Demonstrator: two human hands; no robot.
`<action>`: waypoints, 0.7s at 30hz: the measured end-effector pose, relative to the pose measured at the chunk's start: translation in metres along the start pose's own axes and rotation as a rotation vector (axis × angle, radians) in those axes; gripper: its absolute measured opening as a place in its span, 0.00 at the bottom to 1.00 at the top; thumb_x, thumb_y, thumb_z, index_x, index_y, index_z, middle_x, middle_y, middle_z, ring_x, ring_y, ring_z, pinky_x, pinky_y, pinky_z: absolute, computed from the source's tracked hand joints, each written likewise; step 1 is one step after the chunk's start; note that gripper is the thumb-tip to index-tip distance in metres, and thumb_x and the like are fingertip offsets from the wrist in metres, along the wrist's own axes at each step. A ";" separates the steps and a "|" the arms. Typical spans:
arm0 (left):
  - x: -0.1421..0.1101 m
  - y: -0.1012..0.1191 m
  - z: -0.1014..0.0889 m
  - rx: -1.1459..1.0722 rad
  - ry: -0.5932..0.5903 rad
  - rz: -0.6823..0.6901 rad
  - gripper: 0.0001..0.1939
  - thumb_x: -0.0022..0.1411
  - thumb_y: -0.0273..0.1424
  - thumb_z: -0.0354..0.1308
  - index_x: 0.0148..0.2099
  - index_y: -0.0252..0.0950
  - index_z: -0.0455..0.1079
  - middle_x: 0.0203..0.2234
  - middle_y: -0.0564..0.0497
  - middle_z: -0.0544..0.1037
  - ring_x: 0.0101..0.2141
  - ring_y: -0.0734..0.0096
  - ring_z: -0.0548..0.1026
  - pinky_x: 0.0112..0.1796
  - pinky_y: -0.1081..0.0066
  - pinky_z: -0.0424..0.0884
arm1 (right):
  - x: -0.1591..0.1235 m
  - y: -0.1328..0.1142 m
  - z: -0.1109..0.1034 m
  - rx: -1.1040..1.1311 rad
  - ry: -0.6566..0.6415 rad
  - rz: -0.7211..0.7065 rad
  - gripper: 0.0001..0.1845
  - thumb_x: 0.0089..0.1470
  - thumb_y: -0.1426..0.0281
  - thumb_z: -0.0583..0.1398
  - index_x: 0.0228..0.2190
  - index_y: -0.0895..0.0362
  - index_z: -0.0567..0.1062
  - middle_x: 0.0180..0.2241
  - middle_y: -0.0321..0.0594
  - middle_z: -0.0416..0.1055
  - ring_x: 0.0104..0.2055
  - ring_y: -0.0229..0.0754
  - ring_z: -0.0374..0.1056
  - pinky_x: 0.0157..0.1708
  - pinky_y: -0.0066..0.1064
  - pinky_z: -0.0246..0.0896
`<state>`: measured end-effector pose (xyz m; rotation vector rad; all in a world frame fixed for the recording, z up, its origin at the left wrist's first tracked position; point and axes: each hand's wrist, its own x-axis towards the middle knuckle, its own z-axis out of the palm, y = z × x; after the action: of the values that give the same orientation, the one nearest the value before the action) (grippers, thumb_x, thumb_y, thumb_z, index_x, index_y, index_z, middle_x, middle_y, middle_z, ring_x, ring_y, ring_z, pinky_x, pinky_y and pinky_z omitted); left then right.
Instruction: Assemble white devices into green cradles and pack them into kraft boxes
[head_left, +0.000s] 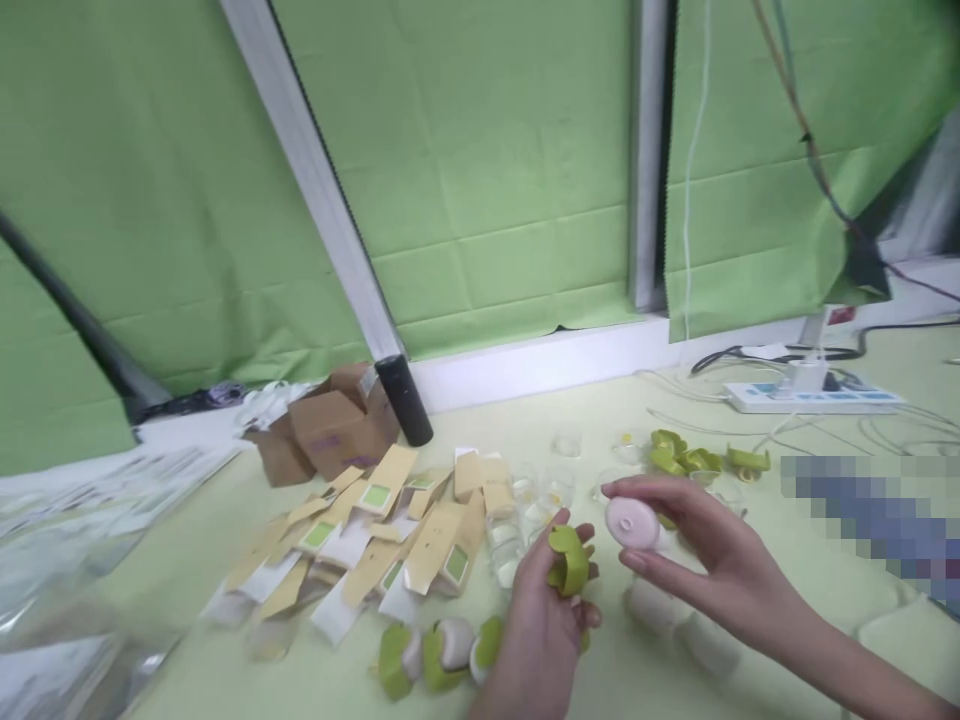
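In my left hand [541, 630], palm up and fingers curled, rests a green petal-shaped plastic piece [570, 560]. Just to its right, my right hand [712, 560] pinches a pale pink rounded piece [631, 524] between thumb and fingers. A small ring mark shows on the pink piece's face, and a gap separates it from the green one. Left of my left wrist stands a row of green pieces with pale rounded parts in them [444, 655]. Below my right hand lie pale rounded pieces [709, 640], partly hidden by it.
Folded tan and white cartons [375, 540] are heaped on the left, with clear cups [504, 560] beside them. Behind stand a brown cardboard box [334, 432] and a black cylinder [405, 400]. More green pieces [679, 455] and a power strip [814, 398] with cables lie at right.
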<state>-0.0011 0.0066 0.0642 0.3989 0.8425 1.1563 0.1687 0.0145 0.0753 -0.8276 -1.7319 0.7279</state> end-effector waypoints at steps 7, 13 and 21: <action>0.002 -0.011 -0.013 0.083 -0.275 0.042 0.16 0.53 0.26 0.58 0.47 0.29 0.70 0.40 0.42 0.75 0.38 0.65 0.73 0.36 0.67 0.72 | -0.020 0.023 0.010 -0.056 -0.007 0.028 0.18 0.53 0.68 0.61 0.47 0.47 0.68 0.46 0.41 0.69 0.50 0.46 0.66 0.45 0.31 0.69; 0.000 -0.014 -0.032 0.069 -0.180 -0.006 0.24 0.54 0.32 0.58 0.54 0.39 0.65 0.34 0.50 0.70 0.25 0.77 0.66 0.14 0.81 0.60 | -0.030 0.032 0.020 -0.116 -0.096 0.129 0.17 0.51 0.66 0.63 0.44 0.50 0.71 0.43 0.42 0.72 0.45 0.46 0.71 0.41 0.29 0.72; 0.001 -0.014 -0.031 -0.043 -0.369 -0.028 0.14 0.54 0.32 0.56 0.43 0.35 0.63 0.42 0.43 0.73 0.36 0.59 0.74 0.28 0.63 0.73 | -0.031 0.040 0.015 -0.303 0.106 0.080 0.17 0.52 0.64 0.62 0.45 0.48 0.69 0.45 0.40 0.71 0.46 0.45 0.69 0.43 0.30 0.70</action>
<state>-0.0154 -0.0018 0.0351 0.5441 0.4989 1.0317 0.1688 0.0116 0.0227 -1.1271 -1.7444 0.4698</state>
